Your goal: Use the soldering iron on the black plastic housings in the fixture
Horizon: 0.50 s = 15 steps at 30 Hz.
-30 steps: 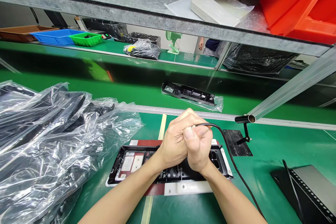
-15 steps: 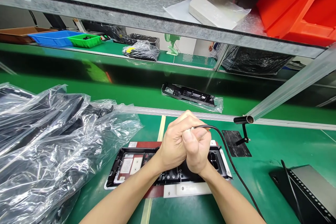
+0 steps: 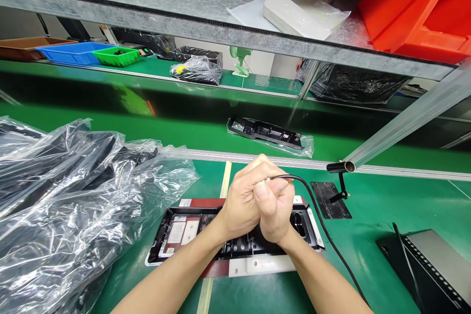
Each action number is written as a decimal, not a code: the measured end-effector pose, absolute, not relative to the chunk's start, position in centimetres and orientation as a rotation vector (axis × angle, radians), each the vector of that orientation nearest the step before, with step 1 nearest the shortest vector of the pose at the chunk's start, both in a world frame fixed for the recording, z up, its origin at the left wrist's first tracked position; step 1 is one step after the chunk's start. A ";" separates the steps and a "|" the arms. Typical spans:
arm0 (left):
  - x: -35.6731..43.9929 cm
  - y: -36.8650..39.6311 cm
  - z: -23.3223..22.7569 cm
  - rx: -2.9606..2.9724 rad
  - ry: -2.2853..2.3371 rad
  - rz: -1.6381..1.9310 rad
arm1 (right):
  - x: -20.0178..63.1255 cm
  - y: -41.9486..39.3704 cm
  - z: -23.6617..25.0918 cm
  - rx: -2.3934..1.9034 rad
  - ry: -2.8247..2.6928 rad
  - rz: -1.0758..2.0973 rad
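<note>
The green surface (image 3: 386, 206) runs wide, edged at the back by a metal rail with a darker conveyor lane beyond it, and a pale tape line crosses it from front to back, passing under the hands. A heap of clear plastic bags (image 3: 73, 206) with dark parts fills the left side, near the fixture; open green room lies to the right as far as a dark box (image 3: 434, 265) at the right edge. In the middle a black plastic frame (image 3: 184, 233) sits in a red and white fixture (image 3: 257, 265); its white labels are too small to read. Both hands are clasped above the frame's right half: the left hand (image 3: 241, 201) wraps over the right hand (image 3: 276, 208), both grips pressed together around a tool hidden in the fists. Its black cable (image 3: 316, 216) leaves the top of the fists and curves down to the right over the surface.
</note>
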State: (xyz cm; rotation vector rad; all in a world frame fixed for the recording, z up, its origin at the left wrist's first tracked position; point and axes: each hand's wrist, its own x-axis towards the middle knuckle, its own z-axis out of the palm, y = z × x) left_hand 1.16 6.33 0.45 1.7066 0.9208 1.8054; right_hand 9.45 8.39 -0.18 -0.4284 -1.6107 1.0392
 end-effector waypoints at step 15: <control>1.2 6.4 0.3 1.707 0.908 1.813 | 9.4 8.4 -0.2 -0.465 -1.611 0.998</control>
